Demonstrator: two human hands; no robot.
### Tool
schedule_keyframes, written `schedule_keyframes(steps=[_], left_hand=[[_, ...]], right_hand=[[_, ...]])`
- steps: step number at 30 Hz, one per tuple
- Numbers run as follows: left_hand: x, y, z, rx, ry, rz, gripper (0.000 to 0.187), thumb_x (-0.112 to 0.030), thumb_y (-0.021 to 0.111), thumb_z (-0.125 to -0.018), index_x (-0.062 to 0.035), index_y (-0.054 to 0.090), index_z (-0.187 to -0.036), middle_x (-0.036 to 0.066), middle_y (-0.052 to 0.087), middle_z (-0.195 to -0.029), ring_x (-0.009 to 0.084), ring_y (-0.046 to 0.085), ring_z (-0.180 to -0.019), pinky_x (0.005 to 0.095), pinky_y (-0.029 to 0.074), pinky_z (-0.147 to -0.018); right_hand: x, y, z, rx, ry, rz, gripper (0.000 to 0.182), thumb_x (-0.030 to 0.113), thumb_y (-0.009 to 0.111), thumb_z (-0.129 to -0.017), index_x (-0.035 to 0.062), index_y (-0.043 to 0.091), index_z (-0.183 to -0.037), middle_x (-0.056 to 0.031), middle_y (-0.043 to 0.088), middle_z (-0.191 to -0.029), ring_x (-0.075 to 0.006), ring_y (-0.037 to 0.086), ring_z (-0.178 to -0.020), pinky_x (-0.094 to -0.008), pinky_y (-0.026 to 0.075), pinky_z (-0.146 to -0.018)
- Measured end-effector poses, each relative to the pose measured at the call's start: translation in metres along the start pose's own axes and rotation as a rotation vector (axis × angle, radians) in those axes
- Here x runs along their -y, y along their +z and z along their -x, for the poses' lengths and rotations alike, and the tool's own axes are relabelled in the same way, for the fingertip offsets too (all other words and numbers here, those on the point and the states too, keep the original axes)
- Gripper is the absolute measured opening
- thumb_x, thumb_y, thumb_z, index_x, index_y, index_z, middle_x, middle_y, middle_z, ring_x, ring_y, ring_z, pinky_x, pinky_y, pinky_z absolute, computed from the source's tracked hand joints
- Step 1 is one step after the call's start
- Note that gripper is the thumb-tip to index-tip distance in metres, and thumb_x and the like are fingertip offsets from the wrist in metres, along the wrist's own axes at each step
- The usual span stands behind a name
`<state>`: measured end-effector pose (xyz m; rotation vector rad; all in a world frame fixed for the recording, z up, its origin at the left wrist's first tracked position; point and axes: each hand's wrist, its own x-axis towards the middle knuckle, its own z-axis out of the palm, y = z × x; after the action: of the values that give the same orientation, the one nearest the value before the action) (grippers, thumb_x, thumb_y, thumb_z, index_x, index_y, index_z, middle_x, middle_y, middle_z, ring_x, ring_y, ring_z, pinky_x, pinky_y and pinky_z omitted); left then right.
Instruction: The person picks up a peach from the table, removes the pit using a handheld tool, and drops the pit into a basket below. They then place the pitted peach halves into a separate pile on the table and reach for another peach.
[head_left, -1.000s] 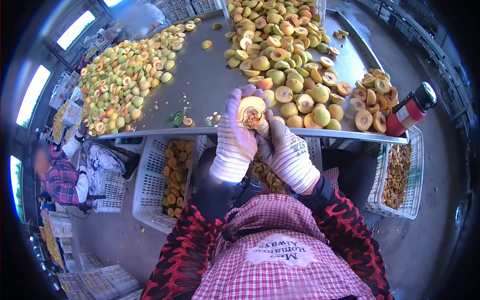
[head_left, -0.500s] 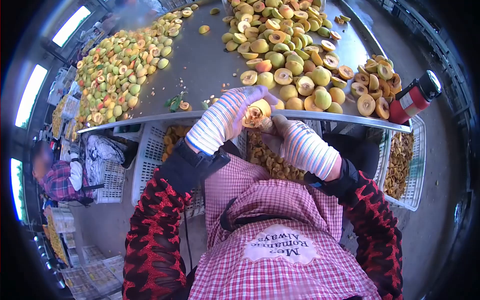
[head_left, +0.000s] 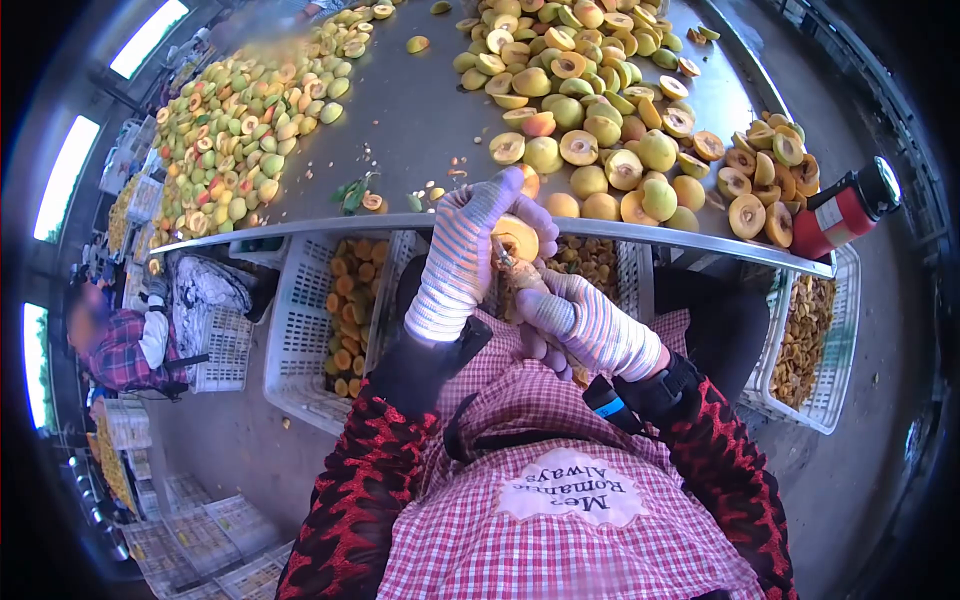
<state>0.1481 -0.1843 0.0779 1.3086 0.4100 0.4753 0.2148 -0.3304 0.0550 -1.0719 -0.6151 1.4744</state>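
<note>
My left hand (head_left: 478, 240), in a striped knit glove, is closed around a yellow peach half (head_left: 516, 238) with its cut face showing. In my right hand (head_left: 590, 318), gloved the same way, is a short pitting tool (head_left: 520, 275) with a thick tan handle. Its narrow metal tip is at the lower edge of the peach half. Both hands are just in front of the table's metal edge (head_left: 620, 232). Beyond them lies a heap of cut peaches (head_left: 580, 148), some cut face up, some skin up.
A larger pile of peaches (head_left: 240, 140) covers the table's left side. A red bottle with a black cap (head_left: 835, 218) lies at the right corner. Below are white crates (head_left: 300, 330) of fruit halves and a crate of brownish pieces (head_left: 805, 335). Another person (head_left: 125, 345) sits at left.
Both hands have come down and nearer my body, with the peach half and tool still held. My right hand has dropped lower, and the tool now points up at the fruit.
</note>
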Motion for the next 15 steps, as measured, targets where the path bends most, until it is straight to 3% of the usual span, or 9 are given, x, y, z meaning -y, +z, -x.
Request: schedule_keyframes(steps=[2, 6, 7, 9, 10, 13, 14, 15], left_hand=[[0.002, -0.003, 0.001, 0.061, -0.010, 0.115, 0.051, -0.046, 0.055, -0.088, -0.0006, 0.063, -0.066, 0.011, 0.063, -0.064, 0.0178, 0.061, -0.056, 0.0286, 0.050, -0.057], [0.005, 0.000, -0.004, 0.059, -0.123, 0.166, 0.050, -0.045, 0.058, -0.087, -0.0003, 0.064, -0.065, 0.010, 0.062, -0.061, 0.0173, 0.060, -0.054, 0.0272, 0.049, -0.054], [-0.003, 0.002, -0.004, 0.057, -0.086, 0.023, 0.050, -0.045, 0.058, -0.086, -0.0004, 0.064, -0.065, 0.010, 0.062, -0.061, 0.0174, 0.059, -0.053, 0.0274, 0.048, -0.052], [-0.003, 0.001, -0.004, 0.042, -0.018, 0.042, 0.050, -0.045, 0.057, -0.087, -0.0006, 0.064, -0.064, 0.010, 0.062, -0.060, 0.0172, 0.059, -0.053, 0.0276, 0.048, -0.052], [-0.003, 0.001, -0.005, 0.038, 0.019, 0.048, 0.051, -0.044, 0.057, -0.088, -0.0006, 0.064, -0.064, 0.010, 0.062, -0.060, 0.0171, 0.059, -0.053, 0.0277, 0.048, -0.052], [0.007, -0.004, -0.009, 0.096, 0.002, 0.303, 0.048, -0.048, 0.056, -0.088, -0.0028, 0.061, -0.073, 0.013, 0.061, -0.064, 0.0217, 0.059, -0.054, 0.0307, 0.049, -0.052], [0.013, -0.006, -0.010, 0.114, -0.003, 0.390, 0.047, -0.050, 0.056, -0.088, -0.0036, 0.059, -0.076, 0.014, 0.061, -0.066, 0.0232, 0.060, -0.055, 0.0317, 0.050, -0.052], [0.020, -0.011, -0.011, 0.119, 0.002, 0.455, 0.048, -0.053, 0.055, -0.087, -0.0055, 0.056, -0.086, 0.015, 0.062, -0.077, 0.0274, 0.063, -0.065, 0.0369, 0.054, -0.057]], right_hand=[[-0.005, -0.004, 0.002, 0.132, 0.010, -0.237, 0.037, 0.041, 0.053, -0.091, 0.0047, 0.053, -0.096, -0.0021, 0.052, -0.060, -0.0081, 0.048, -0.043, -0.0196, 0.038, -0.038], [-0.003, -0.003, -0.004, 0.015, 0.019, -0.023, 0.038, 0.042, 0.055, -0.090, 0.0044, 0.054, -0.087, -0.0029, 0.051, -0.060, -0.0084, 0.046, -0.044, -0.0206, 0.034, -0.039], [-0.007, -0.004, -0.006, 0.014, 0.010, 0.026, 0.038, 0.042, 0.055, -0.089, 0.0046, 0.054, -0.087, -0.0028, 0.051, -0.060, -0.0083, 0.046, -0.044, -0.0206, 0.034, -0.039], [-0.014, -0.009, -0.013, 0.016, -0.024, 0.130, 0.037, 0.042, 0.055, -0.089, 0.0048, 0.053, -0.086, -0.0026, 0.051, -0.060, -0.0083, 0.044, -0.044, -0.0207, 0.033, -0.038], [-0.014, -0.005, -0.014, 0.054, -0.037, -0.012, 0.038, 0.044, 0.056, -0.089, 0.0055, 0.053, -0.088, -0.0023, 0.050, -0.060, -0.0081, 0.043, -0.042, -0.0202, 0.033, -0.038], [-0.020, 0.008, -0.012, 0.173, -0.079, -0.347, 0.040, 0.046, 0.055, -0.090, 0.0071, 0.051, -0.091, -0.0012, 0.050, -0.060, -0.0077, 0.039, -0.039, -0.0196, 0.033, -0.036], [-0.018, 0.008, -0.011, 0.135, -0.070, -0.263, 0.039, 0.046, 0.055, -0.090, 0.0073, 0.051, -0.092, -0.0013, 0.050, -0.060, -0.0076, 0.040, -0.039, -0.0196, 0.033, -0.037], [-0.015, 0.008, -0.010, 0.096, -0.065, -0.179, 0.039, 0.046, 0.055, -0.090, 0.0075, 0.051, -0.092, -0.0014, 0.051, -0.061, -0.0075, 0.041, -0.040, -0.0196, 0.033, -0.037]])
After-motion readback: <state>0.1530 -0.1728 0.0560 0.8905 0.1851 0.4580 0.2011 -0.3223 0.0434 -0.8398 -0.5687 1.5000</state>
